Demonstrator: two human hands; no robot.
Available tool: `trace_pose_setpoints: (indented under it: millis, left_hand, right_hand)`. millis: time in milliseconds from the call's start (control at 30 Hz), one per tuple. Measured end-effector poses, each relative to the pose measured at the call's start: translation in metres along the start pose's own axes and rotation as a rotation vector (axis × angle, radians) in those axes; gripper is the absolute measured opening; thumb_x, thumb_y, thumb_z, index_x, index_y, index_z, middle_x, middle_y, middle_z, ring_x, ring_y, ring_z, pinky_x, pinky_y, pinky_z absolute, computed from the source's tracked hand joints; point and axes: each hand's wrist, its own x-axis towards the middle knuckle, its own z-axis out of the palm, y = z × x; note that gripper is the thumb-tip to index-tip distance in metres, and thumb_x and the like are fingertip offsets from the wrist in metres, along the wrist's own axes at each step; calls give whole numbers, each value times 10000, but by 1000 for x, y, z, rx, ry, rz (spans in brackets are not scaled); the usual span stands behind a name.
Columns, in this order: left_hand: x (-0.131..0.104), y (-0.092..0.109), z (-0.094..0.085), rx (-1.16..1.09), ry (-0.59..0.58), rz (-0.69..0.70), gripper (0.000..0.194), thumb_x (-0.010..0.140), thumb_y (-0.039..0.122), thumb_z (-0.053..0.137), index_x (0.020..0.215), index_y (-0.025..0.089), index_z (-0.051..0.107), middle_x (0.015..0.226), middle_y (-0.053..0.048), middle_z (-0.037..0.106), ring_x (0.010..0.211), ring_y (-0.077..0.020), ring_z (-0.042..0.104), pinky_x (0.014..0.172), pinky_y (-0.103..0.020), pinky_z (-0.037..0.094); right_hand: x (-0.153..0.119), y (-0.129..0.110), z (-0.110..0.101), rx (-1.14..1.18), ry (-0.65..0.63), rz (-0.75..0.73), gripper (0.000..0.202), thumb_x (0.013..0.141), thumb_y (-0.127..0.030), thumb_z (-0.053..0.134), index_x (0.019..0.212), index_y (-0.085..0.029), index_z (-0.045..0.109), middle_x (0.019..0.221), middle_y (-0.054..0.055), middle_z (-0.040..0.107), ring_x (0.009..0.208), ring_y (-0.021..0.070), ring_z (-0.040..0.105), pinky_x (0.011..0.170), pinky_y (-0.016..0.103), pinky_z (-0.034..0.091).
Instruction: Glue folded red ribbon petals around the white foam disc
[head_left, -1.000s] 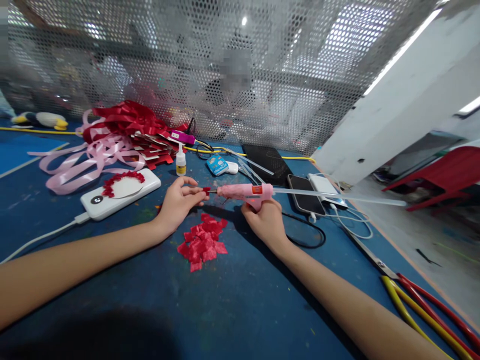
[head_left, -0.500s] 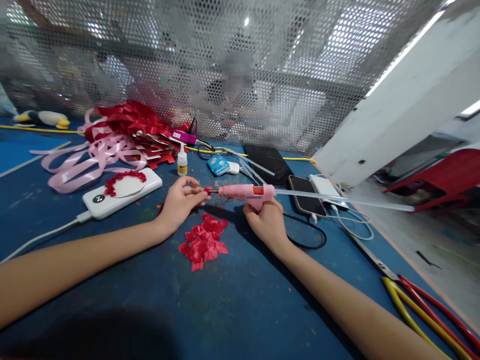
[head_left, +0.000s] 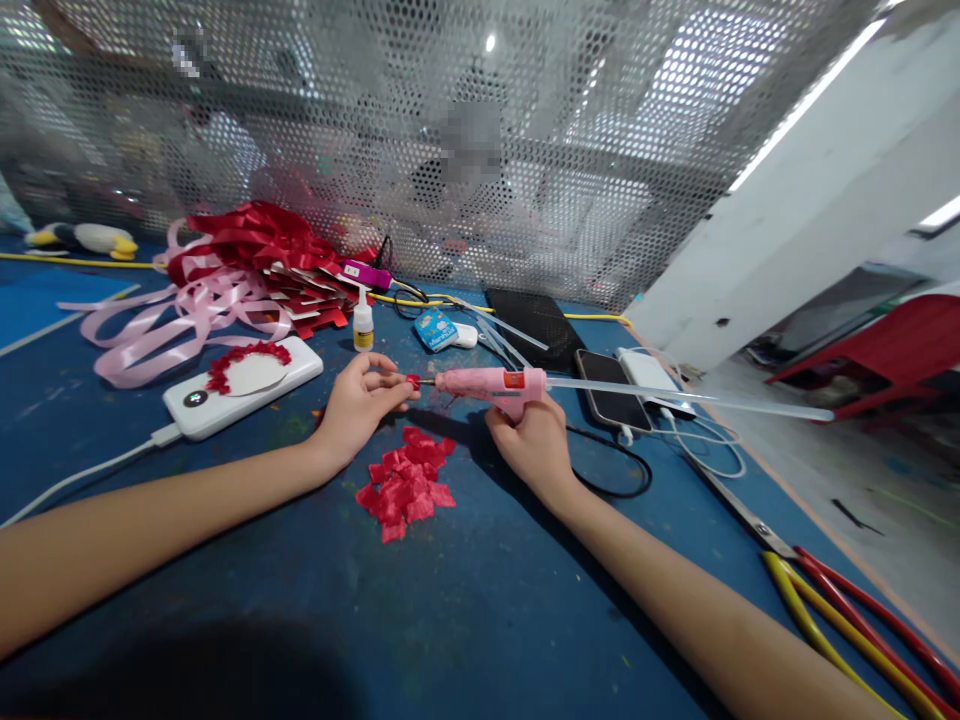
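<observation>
Between the fingertips of my left hand (head_left: 358,408) is a small red ribbon piece (head_left: 413,381). The nozzle of a pink glue gun (head_left: 487,382) points left and meets or nearly meets this piece. My right hand (head_left: 534,445) is wrapped round the gun's handle, and a long clear glue stick (head_left: 697,396) sticks out of its back. Below and between my hands lies a pile of red ribbon pieces (head_left: 407,485) on the blue table (head_left: 480,620). At the left, a white disc edged with red pieces (head_left: 255,374) rests on a white power bank (head_left: 244,390).
Pink ribbon (head_left: 187,320), red ribbon (head_left: 262,240) and a small glue bottle (head_left: 363,325) lie behind my left hand. To the right are a phone (head_left: 613,392), cables and large scissors (head_left: 780,550). A perforated metal screen (head_left: 360,130) stands behind the table.
My hands and the glue gun have hardly moved. The red piece at the nozzle looks slightly turned, showing more of its surface.
</observation>
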Motion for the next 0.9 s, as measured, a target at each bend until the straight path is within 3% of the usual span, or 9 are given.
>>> trace_pose_setpoints:
  millis: [200,400,567,733,900]
  left_hand:
    - [0,0,0,14,-2,5,317,625,184,709,818,185,457,644,45,645,674,-144,684,562,-206,498]
    - [0,1,1,48,0,6,320,617,208,711,811,191,457,670,39,651,663,-141,674,564,-214,483]
    - [-1,0,0,84,-2,31,318,617,219,718,814,191,470,701,28,669,651,-126,650,603,-230,481]
    - [-2,0,0,91,-3,35,315,627,217,719,819,193,470,710,24,674,644,-119,643,619,-236,487]
    - [-2,1,0,104,-4,49,329,615,197,724,833,189,478,738,21,668,670,-118,646,644,-239,498]
  right_hand:
    - [0,0,0,-27,24,87,143,671,-250,475,775,-201,559,738,56,598,687,230,563,633,342,434]
    - [3,3,0,5,94,229,354,712,-452,562,935,-177,559,846,94,605,786,271,572,684,389,442]
    - [4,5,1,129,73,136,288,787,-417,520,949,-178,521,877,90,580,801,240,553,714,381,441]
    - [3,11,5,133,60,27,164,753,-281,546,872,-190,480,874,74,546,801,214,528,721,362,441]
    - [3,11,5,113,24,-19,181,738,-209,532,902,-194,456,883,68,528,827,213,519,742,363,436]
